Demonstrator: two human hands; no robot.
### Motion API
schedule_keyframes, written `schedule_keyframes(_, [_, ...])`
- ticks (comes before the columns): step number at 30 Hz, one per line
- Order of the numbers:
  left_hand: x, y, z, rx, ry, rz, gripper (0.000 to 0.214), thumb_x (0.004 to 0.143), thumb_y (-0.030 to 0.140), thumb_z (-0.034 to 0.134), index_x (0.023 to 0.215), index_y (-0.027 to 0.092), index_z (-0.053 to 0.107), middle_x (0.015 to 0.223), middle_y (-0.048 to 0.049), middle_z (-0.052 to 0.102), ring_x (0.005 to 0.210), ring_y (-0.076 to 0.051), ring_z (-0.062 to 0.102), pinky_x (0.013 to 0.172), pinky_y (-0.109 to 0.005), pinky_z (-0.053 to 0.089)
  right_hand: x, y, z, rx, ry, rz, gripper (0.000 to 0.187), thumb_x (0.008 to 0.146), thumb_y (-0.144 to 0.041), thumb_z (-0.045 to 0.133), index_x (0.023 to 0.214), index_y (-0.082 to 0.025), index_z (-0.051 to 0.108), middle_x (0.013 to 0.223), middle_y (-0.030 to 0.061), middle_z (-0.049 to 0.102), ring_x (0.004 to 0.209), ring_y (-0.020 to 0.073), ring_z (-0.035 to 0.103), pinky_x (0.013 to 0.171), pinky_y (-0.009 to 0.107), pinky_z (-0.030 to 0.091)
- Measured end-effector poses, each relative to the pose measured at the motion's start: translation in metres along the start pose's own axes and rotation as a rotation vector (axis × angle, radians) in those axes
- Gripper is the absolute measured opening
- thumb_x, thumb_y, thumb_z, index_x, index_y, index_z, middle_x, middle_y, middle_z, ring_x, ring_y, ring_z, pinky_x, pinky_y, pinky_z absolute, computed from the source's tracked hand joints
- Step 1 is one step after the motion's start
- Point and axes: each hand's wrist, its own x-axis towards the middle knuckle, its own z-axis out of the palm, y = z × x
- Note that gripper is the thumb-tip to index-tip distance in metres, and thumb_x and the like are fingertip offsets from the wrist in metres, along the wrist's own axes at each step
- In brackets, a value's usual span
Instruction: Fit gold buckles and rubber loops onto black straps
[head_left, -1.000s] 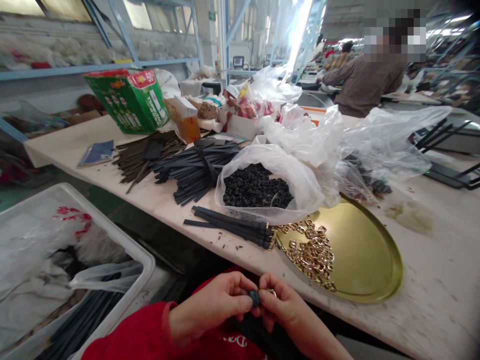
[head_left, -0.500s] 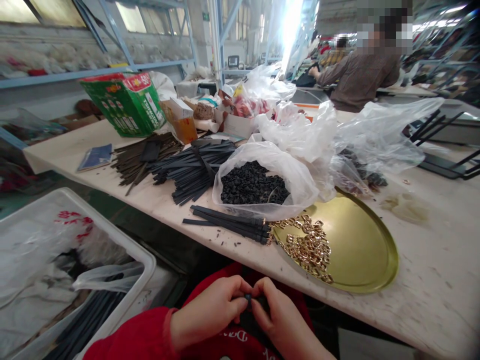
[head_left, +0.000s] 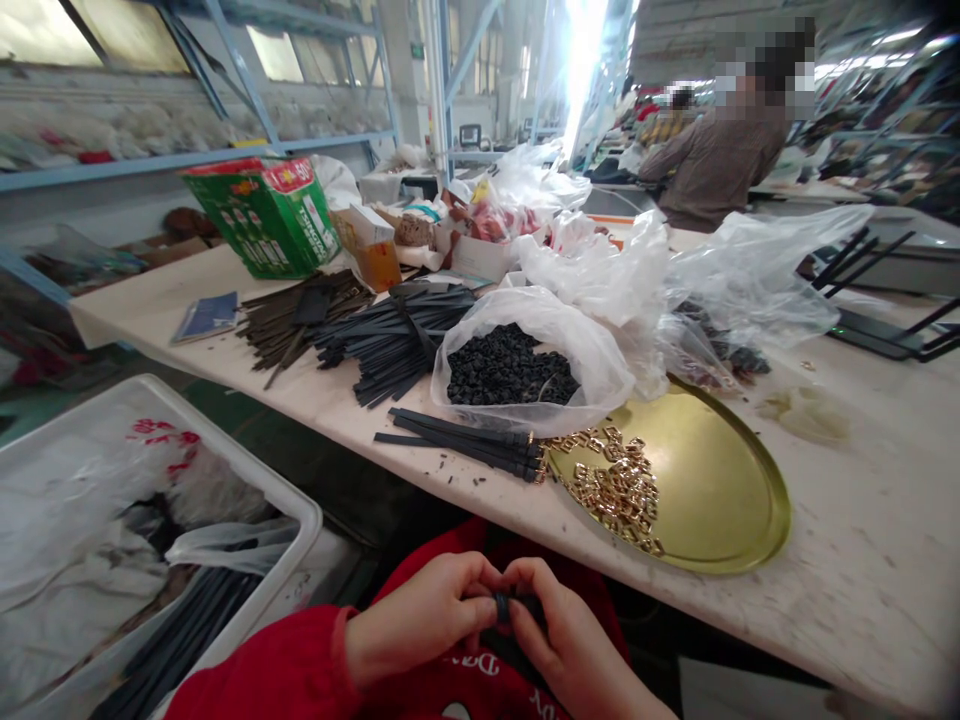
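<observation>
Plainly, bag (head_left: 611,385): black pieces (head_left: 506,370) — tray (head_left: 724,480): gold buckles (head_left: 619,490) (left fingers (head_left: 480,578), right fingers (head_left: 529,577) pinching dark strip (head_left: 502,606)).

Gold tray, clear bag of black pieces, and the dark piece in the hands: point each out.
Gold tray (head_left: 720,475), head view: bare surface, right half.
Clear bag (head_left: 602,365), head view: right-hand wall.
Dark piece (head_left: 502,606), head view: middle of its visible part.

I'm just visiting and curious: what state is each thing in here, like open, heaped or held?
Left hand: closed, pinching a dark strip
Right hand: closed on the same strip
Dark strip: held, partly hidden by fingers
Clear plastic bag: open, holding small black pieces
Gold buckles: heaped loose
Gold tray: lying flat
Blue booklet: lying flat
White bin: open
</observation>
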Motion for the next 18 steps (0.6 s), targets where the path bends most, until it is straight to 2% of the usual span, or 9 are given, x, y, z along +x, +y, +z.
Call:
schedule_keyframes(3, [-0.006,0.001,-0.005,0.1,-0.04,-0.007,0.023,0.071,0.028,0.053,0.089,0.014,0.058,0.074,0.0003,0.062,0.059,-0.009,0.049,0.048,-0.018,0.031,-0.003,0.002,0.003,-0.007,-0.001,-0.003,0.016,0.089,-0.029,0.036,0.101,-0.022,0.044,0.088,0.0028,0.059,0.076,0.0154,0.057,0.067,0.026,0.043])
schedule_keyframes(8, [-0.008,-0.002,-0.01,0.047,-0.128,-0.075,0.017,0.072,0.027,0.052,0.078,0.013,0.059,0.066,0.0003,0.061,0.048,-0.007,0.043,0.044,-0.016,0.03,-0.004,0.0,0.003,-0.196,-0.005,-0.056,0.024,0.09,-0.033,0.032,0.107,-0.021,0.045,0.093,0.0077,0.064,0.078,0.0195,0.061,0.066,0.029,0.042])
schedule_keyframes(12, [-0.003,-0.003,-0.003,0.129,-0.118,0.006,0.018,0.075,0.026,0.049,0.077,0.014,0.061,0.068,-0.0004,0.062,0.053,-0.009,0.049,0.047,-0.017,0.034,-0.003,0.0,0.006,-0.268,-0.033,-0.127,0.022,0.089,-0.028,0.034,0.104,-0.02,0.047,0.087,0.0074,0.066,0.074,0.0203,0.062,0.064,0.029,0.043])
schedule_keyframes(15, [-0.003,0.006,-0.005,0.282,-0.098,0.086,0.021,0.08,0.028,0.046,0.081,0.016,0.063,0.071,-0.0006,0.064,0.06,-0.011,0.055,0.051,-0.017,0.037,0.002,0.004,0.009,-0.185,-0.027,-0.158,0.019,0.089,-0.027,0.033,0.101,-0.02,0.045,0.084,0.0055,0.065,0.07,0.0171,0.062,0.062,0.026,0.045])
schedule_keyframes(18, [0.001,0.025,-0.022,0.611,-0.002,0.16,0.021,0.081,0.032,0.049,0.081,0.017,0.064,0.072,-0.0008,0.064,0.064,-0.014,0.058,0.053,-0.019,0.038,0.016,0.005,0.002,-0.151,0.11,-0.176,0.021,0.091,-0.03,0.03,0.103,-0.02,0.044,0.079,0.003,0.063,0.066,0.0146,0.06,0.058,0.023,0.046])
